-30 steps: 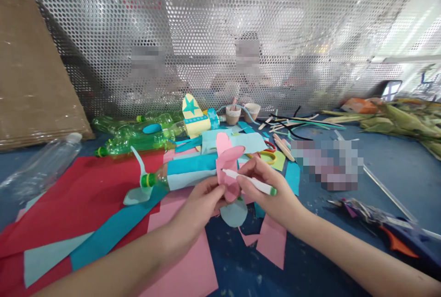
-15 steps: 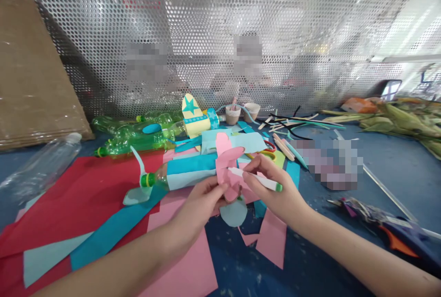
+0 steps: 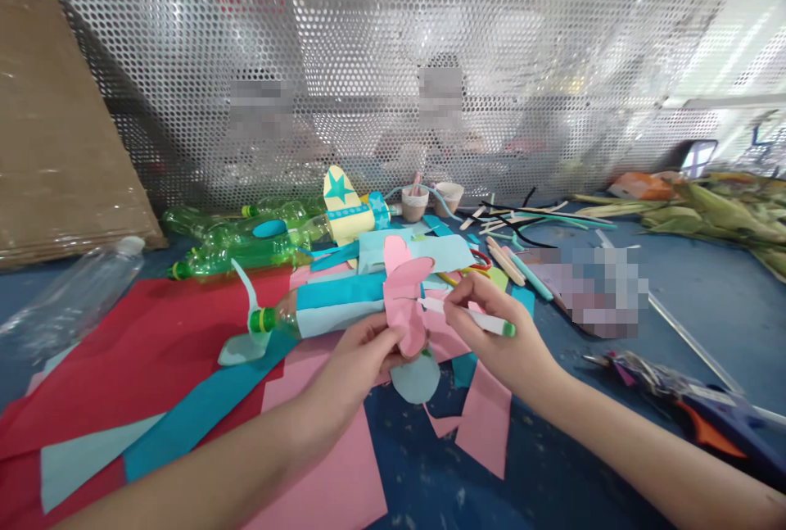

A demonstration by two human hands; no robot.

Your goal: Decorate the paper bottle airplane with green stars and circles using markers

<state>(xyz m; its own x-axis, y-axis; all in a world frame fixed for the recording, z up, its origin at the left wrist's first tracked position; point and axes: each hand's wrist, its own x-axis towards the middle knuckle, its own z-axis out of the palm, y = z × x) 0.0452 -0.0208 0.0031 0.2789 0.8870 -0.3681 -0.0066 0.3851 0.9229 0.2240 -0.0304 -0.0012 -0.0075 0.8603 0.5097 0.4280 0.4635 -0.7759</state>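
My left hand (image 3: 374, 343) is closed on the lower edge of a pink paper cutout (image 3: 405, 313) with rounded lobes. Between the fingers of my right hand (image 3: 491, 309) is a white marker (image 3: 494, 322) with a green end, its tip pointing left at the pink paper. A thin line shows on the cutout near the tip; whether the tip touches the paper I cannot tell. Left of the cutout lies a plastic bottle wrapped in blue paper (image 3: 341, 294), with a green cap (image 3: 263, 320). A round pale blue paper piece (image 3: 416, 379) lies below my left hand.
Red paper (image 3: 184, 325) and pink paper (image 3: 325, 464) cover the left side. Green bottles (image 3: 246, 255), a yellow paper-wrapped bottle (image 3: 350, 223) and small cups (image 3: 414, 204) stand or lie behind. At right are a hot glue gun (image 3: 693, 399), thin sticks and corn husks (image 3: 725, 210). Cardboard (image 3: 67, 129) leans at left.
My right hand has moved slightly right with the marker, and its tip has shifted right across the pink cutout. My left hand has stayed nearly in place.
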